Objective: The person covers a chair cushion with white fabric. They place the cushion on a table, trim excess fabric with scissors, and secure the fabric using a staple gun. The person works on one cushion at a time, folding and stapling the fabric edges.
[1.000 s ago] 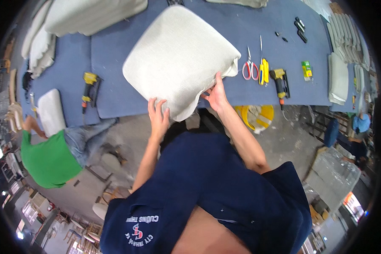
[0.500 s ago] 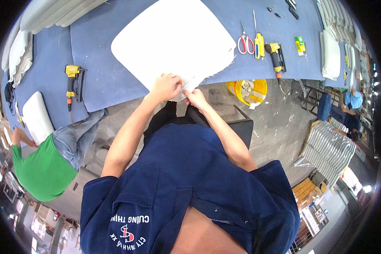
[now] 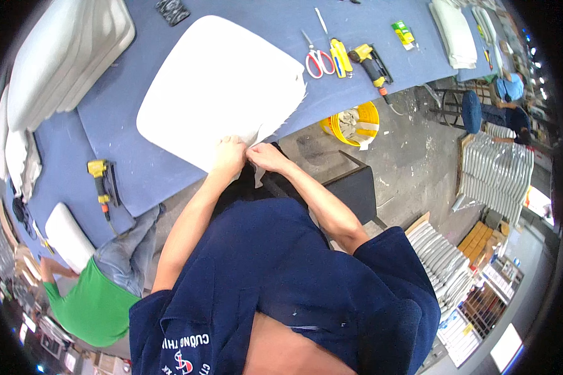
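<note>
A white padded seat panel [image 3: 222,81] lies on the blue covered table, its near corner at the table's front edge. Frayed white fabric [image 3: 270,124] runs along its right side. At the near corner my left hand [image 3: 231,155] is closed, its fingers curled on the fabric. Close beside it my right hand [image 3: 267,157] pinches the same fabric edge. A short piece of the cloth hangs below the hands. What lies under the fingers is hidden.
Red-handled scissors [image 3: 319,63], a yellow screwdriver [image 3: 340,57] and a staple gun [image 3: 371,65] lie to the right. Another staple gun [image 3: 100,184] is at left. Stacked pads [image 3: 69,56] stand far left. A yellow bucket [image 3: 363,128] sits below. A green-shirted person [image 3: 94,303] works at left.
My view has turned, so the table's things sit differently in the picture. Both hands remain at the panel's near corner, with the right hand drawn closer to the left.
</note>
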### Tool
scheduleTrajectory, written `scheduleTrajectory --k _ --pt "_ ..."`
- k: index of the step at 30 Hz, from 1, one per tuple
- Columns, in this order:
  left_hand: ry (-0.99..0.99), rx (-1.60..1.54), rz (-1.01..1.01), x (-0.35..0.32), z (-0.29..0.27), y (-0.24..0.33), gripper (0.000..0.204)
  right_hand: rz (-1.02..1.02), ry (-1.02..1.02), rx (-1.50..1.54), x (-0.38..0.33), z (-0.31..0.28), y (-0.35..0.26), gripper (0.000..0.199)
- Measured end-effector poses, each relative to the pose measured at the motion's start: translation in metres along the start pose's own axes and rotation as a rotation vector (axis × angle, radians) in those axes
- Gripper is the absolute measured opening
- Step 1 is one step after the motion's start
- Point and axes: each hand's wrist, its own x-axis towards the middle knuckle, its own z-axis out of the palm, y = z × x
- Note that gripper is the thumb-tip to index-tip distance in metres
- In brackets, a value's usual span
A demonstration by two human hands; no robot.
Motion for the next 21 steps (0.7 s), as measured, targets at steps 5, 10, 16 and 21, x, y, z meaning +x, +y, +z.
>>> scheduleTrajectory --k 5,10,16,21 --pt "-0.082 -0.169 0.094 0.002 -0.008 -0.026 0.021 -0.102 0.722 -0.149 0.003 -0.184 0.004 0.033" --pt "-0.141 -0.191 0.168 0.014 -0.025 -0.034 0.029 0.354 1.045 -0.904 0.063 -0.349 0.156 0.083" --pt "-0.206 -0.237 0.122 0.014 -0.028 -0.039 0.031 0.211 0.92 -0.65 0.073 -0.409 0.17 0.095" --pt "-0.184 -0.197 0.176 0.018 -0.026 -0.04 0.035 0.147 0.712 -0.582 0.054 -0.408 0.231 0.101"
